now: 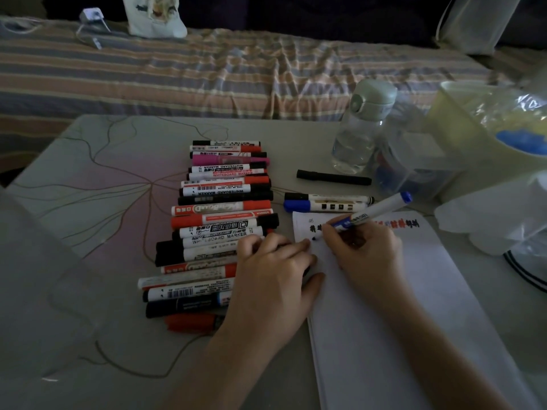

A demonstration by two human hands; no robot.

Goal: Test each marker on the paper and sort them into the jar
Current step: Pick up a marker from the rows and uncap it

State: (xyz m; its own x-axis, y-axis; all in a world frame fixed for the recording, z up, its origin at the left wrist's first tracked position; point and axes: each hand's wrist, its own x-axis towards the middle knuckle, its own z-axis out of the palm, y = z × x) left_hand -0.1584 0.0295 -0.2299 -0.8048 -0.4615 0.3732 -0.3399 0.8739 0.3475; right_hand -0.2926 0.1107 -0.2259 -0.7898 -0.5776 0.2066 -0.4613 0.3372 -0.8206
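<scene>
Table [88, 202] bare left; right hand [365, 250] pinches marker [373, 213] at paper [414, 291] top edge; left hand [275, 270] spread.

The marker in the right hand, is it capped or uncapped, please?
Uncapped: the marker's bare dark tip touches the paper, and the right hand grips it.

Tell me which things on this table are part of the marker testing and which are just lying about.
Job:
- blue-capped marker, gripped by the right hand
- paper, steadied by the left hand
- row of markers
- three loose markers
- clear jar

Lying about:
- water bottle
- tote bag
- yellow tub
</scene>
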